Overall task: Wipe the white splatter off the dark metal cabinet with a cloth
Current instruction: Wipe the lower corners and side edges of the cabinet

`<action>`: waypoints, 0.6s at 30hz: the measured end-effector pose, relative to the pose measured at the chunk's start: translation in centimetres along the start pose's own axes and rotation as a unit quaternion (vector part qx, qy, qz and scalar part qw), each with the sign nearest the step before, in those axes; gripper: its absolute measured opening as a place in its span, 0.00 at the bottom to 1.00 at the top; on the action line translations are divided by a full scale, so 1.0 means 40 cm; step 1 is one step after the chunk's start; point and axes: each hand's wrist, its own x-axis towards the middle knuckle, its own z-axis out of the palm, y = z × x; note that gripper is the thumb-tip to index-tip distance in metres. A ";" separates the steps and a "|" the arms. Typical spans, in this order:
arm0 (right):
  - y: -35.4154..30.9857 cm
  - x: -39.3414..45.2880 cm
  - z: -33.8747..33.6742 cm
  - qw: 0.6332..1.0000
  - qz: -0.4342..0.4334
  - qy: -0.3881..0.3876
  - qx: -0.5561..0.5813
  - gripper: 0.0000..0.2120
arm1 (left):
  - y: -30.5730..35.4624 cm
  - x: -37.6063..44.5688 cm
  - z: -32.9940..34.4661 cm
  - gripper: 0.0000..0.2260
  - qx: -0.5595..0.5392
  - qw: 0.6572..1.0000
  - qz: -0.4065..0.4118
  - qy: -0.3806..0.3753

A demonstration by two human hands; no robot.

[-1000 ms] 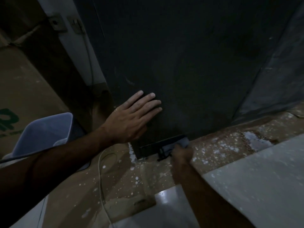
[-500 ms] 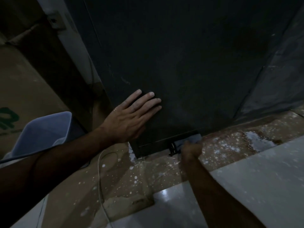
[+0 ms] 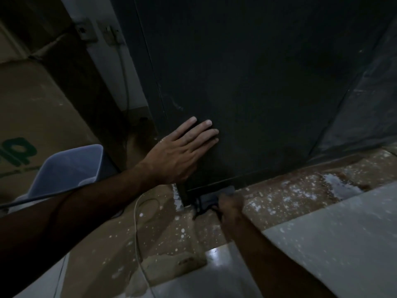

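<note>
The dark metal cabinet (image 3: 257, 82) fills the upper middle of the head view. My left hand (image 3: 178, 151) lies flat on its lower front, fingers straight and spread. My right hand (image 3: 228, 206) is down at the cabinet's bottom edge and grips a grey cloth (image 3: 214, 195), pressing it against the base strip near the left corner. A few faint white marks (image 3: 177, 105) show on the cabinet above my left fingers. Most of the cloth is hidden by my right hand and the dim light.
The floor (image 3: 290, 190) by the cabinet base is brown with white paint specks and a wet patch (image 3: 339, 183). A pale plastic bin (image 3: 68, 168) and a cardboard box (image 3: 32, 117) stand at left. A thin white cord (image 3: 137, 233) runs across the floor. Grey sheeting (image 3: 322, 244) covers the floor at lower right.
My right hand has slid the cloth along the cabinet's bottom edge to the right and then back toward the left corner. My left hand has stayed flat on the cabinet.
</note>
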 end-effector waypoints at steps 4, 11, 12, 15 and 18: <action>-0.151 -0.074 -0.094 0.966 -0.098 0.222 0.088 0.18 | 0.003 0.005 0.003 0.33 0.004 1.000 -0.001 -0.008; -0.143 -0.223 0.027 0.969 -0.242 0.039 -0.034 0.13 | 0.005 0.018 -0.002 0.28 -0.050 0.998 -0.024 0.038; -0.153 -0.204 0.012 0.969 -0.234 0.066 -0.039 0.11 | 0.003 0.017 -0.005 0.28 -0.056 0.998 -0.019 0.033; -0.257 -0.184 -0.068 0.944 -0.251 0.214 0.028 0.11 | -0.007 0.011 -0.024 0.28 -0.086 0.996 -0.015 0.025; -0.390 -0.233 -0.053 0.884 -0.358 0.287 0.091 0.18 | -0.021 -0.004 -0.061 0.25 -0.134 0.990 -0.026 0.045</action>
